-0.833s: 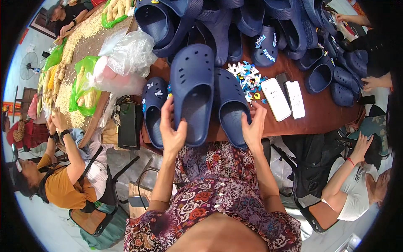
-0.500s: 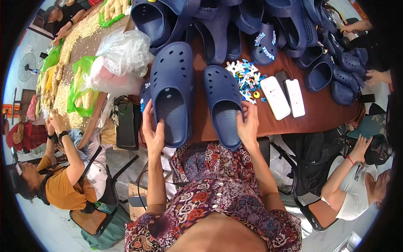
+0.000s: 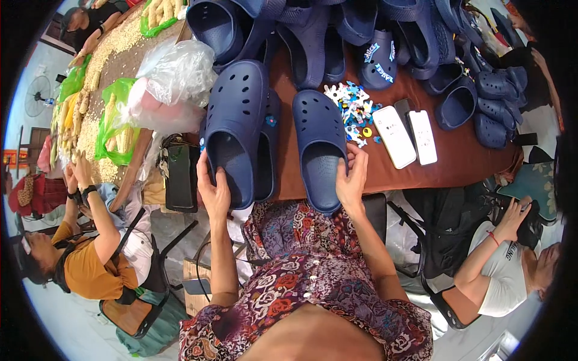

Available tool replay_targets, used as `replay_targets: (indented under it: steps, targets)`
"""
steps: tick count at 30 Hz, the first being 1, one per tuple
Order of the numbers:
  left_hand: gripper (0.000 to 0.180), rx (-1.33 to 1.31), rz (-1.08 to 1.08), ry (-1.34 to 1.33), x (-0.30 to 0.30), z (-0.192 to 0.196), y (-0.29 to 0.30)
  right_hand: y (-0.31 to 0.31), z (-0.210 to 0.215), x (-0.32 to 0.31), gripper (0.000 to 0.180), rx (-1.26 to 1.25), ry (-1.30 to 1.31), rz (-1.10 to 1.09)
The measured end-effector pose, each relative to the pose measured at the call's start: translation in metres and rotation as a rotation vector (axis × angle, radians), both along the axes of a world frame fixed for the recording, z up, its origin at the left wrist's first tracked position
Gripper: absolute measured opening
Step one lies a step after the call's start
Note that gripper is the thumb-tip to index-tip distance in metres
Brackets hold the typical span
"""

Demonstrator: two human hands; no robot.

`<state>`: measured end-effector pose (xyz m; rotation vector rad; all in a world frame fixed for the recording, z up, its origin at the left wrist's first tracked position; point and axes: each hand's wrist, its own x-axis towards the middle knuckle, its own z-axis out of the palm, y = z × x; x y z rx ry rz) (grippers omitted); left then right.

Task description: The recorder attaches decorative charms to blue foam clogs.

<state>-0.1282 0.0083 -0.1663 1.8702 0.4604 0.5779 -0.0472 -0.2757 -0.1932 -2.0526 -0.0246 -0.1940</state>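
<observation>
My left hand (image 3: 214,188) grips the heel end of a navy clog (image 3: 239,99), thumb inside the opening and fingers along the outer side. Partly beneath that clog lies another navy clog (image 3: 268,156), with a small blue flower charm (image 3: 271,121) on it. My right hand (image 3: 353,177) is closed on the heel of a second bare clog (image 3: 319,117), its thumb at the rim. Both held clogs point their toes away from me, openings up. A pile of colourful shoe charms (image 3: 355,108) lies just right of the right-hand clog.
Two white-screened phones (image 3: 394,137) and a dark one lie right of the charms on the brown cloth (image 3: 463,159). Many navy clogs (image 3: 307,54) heap along the far side. A clear plastic bag (image 3: 174,66) sits at left, near kernels and cobs. People (image 3: 99,265) sit on both sides.
The left-hand clog has shifted left, uncovering more of the clog with the flower charm beneath it. The right-hand clog has barely moved.
</observation>
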Motion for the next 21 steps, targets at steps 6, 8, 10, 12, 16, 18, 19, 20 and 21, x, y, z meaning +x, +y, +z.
replay_targets:
  steps: [6,8,10,12,16,18,19,20,21]
  targets:
    - [0.054,0.052,0.082,0.019,-0.005,0.030,-0.023,0.003,-0.002,-0.002,0.037,-0.030,-0.011,-0.029]
    - [0.049,0.304,0.262,-0.046,-0.008,0.040,-0.036,0.002,-0.002,-0.002,0.037,0.004,0.057,-0.018]
    - [0.044,0.385,0.294,-0.165,-0.009,0.047,-0.053,-0.004,-0.008,-0.001,0.038,0.013,0.092,-0.010]
    - [0.037,0.390,0.123,-0.332,-0.013,0.051,-0.073,-0.013,-0.018,-0.001,0.035,0.153,0.191,0.054]
    - [0.030,0.317,-0.306,-0.249,-0.005,0.058,-0.123,-0.029,-0.006,-0.010,0.031,0.320,0.245,0.070]
    - [0.034,0.211,-0.464,-0.101,-0.004,0.041,-0.141,-0.041,-0.007,-0.010,0.028,0.102,0.142,0.031]
    - [0.038,0.240,-0.523,-0.085,-0.002,0.033,-0.147,-0.046,-0.006,-0.008,0.025,0.052,0.083,0.008]
    - [0.041,0.269,-0.580,-0.070,0.000,0.029,-0.153,-0.049,-0.005,-0.004,0.025,0.049,0.083,0.005]
    - [0.045,0.286,-0.631,-0.015,0.000,0.029,-0.157,-0.053,-0.004,0.001,0.024,-0.039,0.048,-0.020]
